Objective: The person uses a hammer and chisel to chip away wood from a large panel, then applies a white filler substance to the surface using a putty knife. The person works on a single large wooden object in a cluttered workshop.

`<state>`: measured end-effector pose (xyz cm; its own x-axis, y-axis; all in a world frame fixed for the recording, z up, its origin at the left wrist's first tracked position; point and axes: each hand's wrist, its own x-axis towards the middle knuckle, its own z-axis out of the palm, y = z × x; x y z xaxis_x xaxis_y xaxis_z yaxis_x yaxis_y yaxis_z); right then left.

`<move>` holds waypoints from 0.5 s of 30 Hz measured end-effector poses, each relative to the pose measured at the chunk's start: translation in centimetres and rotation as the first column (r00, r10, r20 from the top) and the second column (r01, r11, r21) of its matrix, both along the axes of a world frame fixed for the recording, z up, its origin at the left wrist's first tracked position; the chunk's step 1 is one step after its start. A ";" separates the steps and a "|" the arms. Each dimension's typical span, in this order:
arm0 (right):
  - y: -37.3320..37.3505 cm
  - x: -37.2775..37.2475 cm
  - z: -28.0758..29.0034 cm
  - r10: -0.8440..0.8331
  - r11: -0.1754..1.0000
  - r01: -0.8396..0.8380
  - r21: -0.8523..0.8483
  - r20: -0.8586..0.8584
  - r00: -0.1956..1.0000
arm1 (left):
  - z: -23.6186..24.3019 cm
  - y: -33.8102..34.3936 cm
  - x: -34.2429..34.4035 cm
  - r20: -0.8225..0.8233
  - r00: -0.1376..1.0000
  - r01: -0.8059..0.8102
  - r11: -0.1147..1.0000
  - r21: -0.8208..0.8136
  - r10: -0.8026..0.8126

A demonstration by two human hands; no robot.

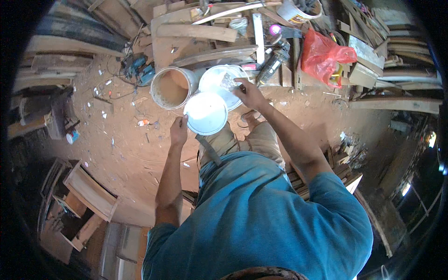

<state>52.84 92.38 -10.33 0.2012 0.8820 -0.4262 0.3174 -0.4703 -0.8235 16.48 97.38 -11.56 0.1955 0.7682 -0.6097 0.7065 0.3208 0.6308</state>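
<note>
My left hand (179,127) grips the left edge of a round white lid (206,113), held flat above my lap. My right hand (246,93) reaches over a second white round container or lid (214,82), its fingers closed near a crumpled translucent patch (228,80); what they hold is too small to make out. To the left stands a plastic bucket (171,87) with brown material inside, its rim close to both white pieces.
Wood offcuts (196,31), a red plastic bag (322,56), a black power tool (273,65) and another bucket (298,10) lie ahead. Blue tools with cords (142,70) sit front left on the littered dirt floor. Wooden furniture pieces (88,189) stand at lower left.
</note>
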 end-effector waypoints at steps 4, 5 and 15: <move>-1.4 0.7 0.8 0.009 0.997 -0.002 0.081 -0.088 0.996 | -0.9 -0.6 -0.5 0.021 1.000 -0.012 1.000 0.008 0.012; -1.7 0.9 1.6 -0.036 0.999 0.041 0.026 -0.158 0.987 | -0.9 -0.5 -0.2 0.016 1.000 0.001 1.000 -0.017 -0.001; -10.9 6.3 3.3 -0.293 0.952 0.303 0.043 -0.153 0.944 | -2.0 0.4 5.4 0.162 0.974 -0.163 0.987 0.004 0.160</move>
<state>59.18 81.51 -7.06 0.4001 0.8180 -0.4132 0.0478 -0.4689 -0.8820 21.91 97.82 -13.53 0.1625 0.8075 -0.5670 0.5349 0.4108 0.7384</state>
